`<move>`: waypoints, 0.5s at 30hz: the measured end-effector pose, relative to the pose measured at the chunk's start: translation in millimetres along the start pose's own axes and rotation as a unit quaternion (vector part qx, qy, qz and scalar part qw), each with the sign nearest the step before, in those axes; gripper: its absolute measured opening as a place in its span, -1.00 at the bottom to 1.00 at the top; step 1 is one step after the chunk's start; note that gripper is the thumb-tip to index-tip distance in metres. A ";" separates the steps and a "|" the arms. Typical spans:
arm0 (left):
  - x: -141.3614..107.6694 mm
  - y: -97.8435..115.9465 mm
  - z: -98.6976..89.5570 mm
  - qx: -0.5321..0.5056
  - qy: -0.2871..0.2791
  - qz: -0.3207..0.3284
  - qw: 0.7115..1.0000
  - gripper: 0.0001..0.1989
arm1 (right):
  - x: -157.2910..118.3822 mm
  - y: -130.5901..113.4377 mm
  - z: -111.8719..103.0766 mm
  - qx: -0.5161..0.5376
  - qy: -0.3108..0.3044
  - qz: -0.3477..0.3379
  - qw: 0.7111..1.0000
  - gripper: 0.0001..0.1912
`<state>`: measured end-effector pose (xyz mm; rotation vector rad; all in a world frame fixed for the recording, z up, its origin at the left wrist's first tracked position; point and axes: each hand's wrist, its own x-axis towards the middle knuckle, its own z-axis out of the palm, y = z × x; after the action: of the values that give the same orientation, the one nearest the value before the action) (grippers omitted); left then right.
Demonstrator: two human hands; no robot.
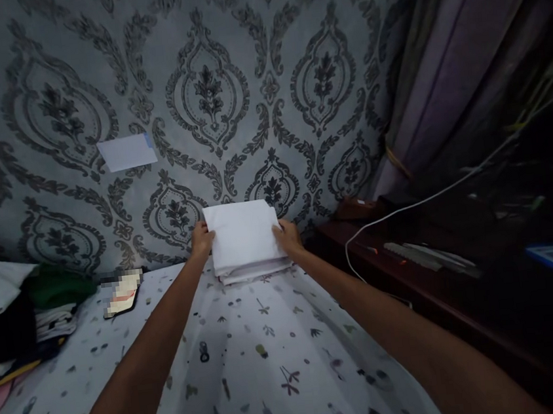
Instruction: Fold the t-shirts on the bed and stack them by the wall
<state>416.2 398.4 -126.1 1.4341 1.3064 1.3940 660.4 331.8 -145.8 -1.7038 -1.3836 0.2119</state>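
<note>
Folded white cloth (245, 236): located at the centre of the frame, over the printed sheet (271, 339). Left hand (203, 239): pinches the cloth's left edge, thumb in front. Right hand (288, 237): pinches the right edge likewise. Clothes pile (21, 313): located at the frame's left edge, on the sheet.

2 bare forearms (144, 356) taper smoothly toward slim wrists (195, 258), ending in 2 bare hands (288, 237).

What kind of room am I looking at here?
Probably a bedroom: a printed sheet covers what looks like a bed, clothes are heaped on it, and a curtain hangs beside the patterned wall.
</note>
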 end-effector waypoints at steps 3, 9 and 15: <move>-4.8 11.4 -4.5 0.069 0.027 0.016 0.997 -0.51 | -11.5 -16.2 -3.2 -0.034 0.030 0.009 0.999 -0.58; -23.1 17.1 5.9 0.360 0.021 0.242 0.901 -0.41 | -18.4 -63.5 24.6 -0.136 0.024 -0.191 0.972 -0.47; -17.8 -1.6 20.9 0.480 -0.155 0.153 0.850 -0.34 | -20.1 -60.1 56.3 -0.235 -0.051 -0.166 0.956 -0.47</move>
<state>438.3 384.4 -134.7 2.4900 1.6866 0.5705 576.3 342.3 -143.0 -1.8136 -1.8825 -0.2418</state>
